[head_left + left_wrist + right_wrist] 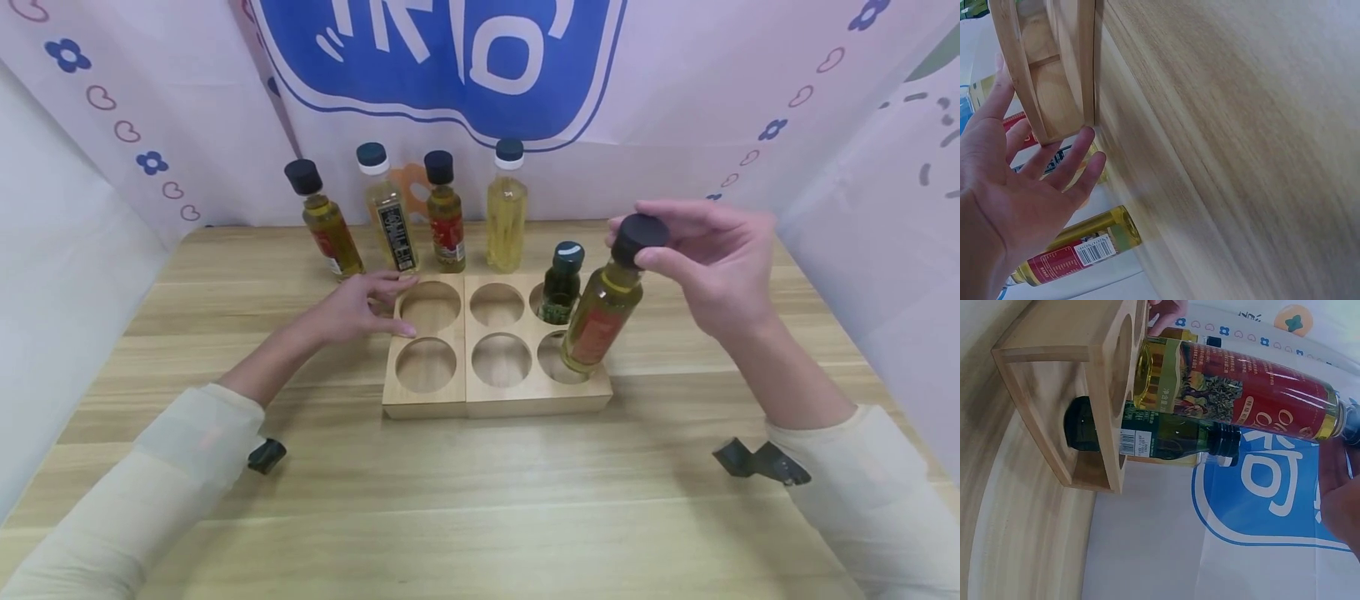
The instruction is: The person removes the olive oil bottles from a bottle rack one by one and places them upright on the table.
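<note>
My right hand (716, 267) pinches the black cap of an olive oil bottle (602, 321) with a red label. The bottle leans, its base right over the front right hole of a wooden bottle rack (540, 406). Behind it, a small dark green bottle (560, 287) stands in the rear right hole; the right wrist view shows its base (1082, 425) inside the rack. My left hand (356, 308) touches the rack's left end with fingers fairly straight, thumb at the top edge. In the left wrist view its fingers (1072, 164) lie against that end.
Behind the rack stand two red-labelled oil bottles, one at left (333, 237) and one nearer the middle (447, 229), a black-labelled bottle (395, 225) and a plain pale oil bottle (507, 217). A white printed cloth (210, 108) hangs behind the wooden table (465, 508).
</note>
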A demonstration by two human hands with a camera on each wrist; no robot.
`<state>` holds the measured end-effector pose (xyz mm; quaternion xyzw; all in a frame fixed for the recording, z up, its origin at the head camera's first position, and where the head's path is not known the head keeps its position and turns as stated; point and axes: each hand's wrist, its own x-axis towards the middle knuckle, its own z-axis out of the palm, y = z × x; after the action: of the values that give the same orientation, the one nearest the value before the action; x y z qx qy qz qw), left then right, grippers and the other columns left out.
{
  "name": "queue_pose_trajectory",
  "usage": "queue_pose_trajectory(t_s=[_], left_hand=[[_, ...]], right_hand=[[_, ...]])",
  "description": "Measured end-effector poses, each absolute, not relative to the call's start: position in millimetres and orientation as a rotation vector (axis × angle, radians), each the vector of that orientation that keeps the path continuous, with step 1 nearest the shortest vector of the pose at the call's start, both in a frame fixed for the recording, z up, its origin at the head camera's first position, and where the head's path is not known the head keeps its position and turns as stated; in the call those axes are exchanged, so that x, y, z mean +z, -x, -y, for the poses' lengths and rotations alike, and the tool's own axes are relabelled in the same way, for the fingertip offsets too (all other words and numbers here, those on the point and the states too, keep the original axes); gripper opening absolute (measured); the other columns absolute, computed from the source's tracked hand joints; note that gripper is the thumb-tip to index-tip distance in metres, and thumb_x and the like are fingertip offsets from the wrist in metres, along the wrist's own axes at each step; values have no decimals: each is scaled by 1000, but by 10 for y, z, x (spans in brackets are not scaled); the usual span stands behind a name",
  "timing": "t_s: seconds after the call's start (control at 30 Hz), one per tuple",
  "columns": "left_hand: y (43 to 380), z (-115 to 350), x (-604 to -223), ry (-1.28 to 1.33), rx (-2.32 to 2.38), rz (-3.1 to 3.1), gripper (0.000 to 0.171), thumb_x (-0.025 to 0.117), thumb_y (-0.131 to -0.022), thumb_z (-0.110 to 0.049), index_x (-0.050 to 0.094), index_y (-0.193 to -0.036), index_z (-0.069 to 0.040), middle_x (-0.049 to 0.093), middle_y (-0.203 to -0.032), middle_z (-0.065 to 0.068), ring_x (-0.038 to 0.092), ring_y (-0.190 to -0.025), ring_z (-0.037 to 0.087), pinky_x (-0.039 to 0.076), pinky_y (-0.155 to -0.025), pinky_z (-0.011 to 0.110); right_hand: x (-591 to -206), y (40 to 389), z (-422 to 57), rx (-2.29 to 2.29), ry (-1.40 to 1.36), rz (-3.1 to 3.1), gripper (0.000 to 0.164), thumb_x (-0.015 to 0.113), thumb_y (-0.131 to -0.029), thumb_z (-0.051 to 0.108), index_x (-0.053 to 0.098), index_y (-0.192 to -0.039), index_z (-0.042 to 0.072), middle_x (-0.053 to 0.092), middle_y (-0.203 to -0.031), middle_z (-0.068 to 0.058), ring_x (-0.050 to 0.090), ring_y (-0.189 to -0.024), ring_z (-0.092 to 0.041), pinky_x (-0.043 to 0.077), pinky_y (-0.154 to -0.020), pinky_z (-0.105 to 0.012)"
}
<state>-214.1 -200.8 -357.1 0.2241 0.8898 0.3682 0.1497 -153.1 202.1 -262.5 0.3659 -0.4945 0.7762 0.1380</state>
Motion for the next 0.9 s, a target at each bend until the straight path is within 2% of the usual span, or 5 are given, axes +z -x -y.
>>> queue_pose_trajectory(t_s=[0.17, 0.43, 0.9], left_hand=[[2134, 2005, -3559, -636, 1052, -2559, 78, 85, -88, -22, 47, -154, -6, 28, -164, 30, 59, -127, 43, 49, -110, 56], [2136, 2011, -3567, -636, 1056, -2549, 78, 85, -88, -21, 46, -154, -5, 27, -165, 30, 59, -128, 44, 48, -110, 56], [2126, 2005, -3553, -628, 1035, -2562, 79, 85, -88, -23, 46, -154, -5, 27, -165, 30, 59, -128, 45, 49, -109, 56]], right_hand=[[-2594, 1548, -2042, 2287, -1055, 1359, 37, 85, -75, -16, 66, -104, -26, 74, -95, -32, 78, -87, -38, 63, -89, -43], [-2582, 1575, -2090, 2317, -1036, 1306, 33, 80, -75, -22, 64, -104, -27, 73, -95, -33, 77, -89, -40, 65, -79, -41], [-2568, 1641, -2221, 2347, -1011, 1220, 32, 80, -73, -23, 64, -100, -28, 73, -93, -35, 77, -86, -41, 65, -79, -43]])
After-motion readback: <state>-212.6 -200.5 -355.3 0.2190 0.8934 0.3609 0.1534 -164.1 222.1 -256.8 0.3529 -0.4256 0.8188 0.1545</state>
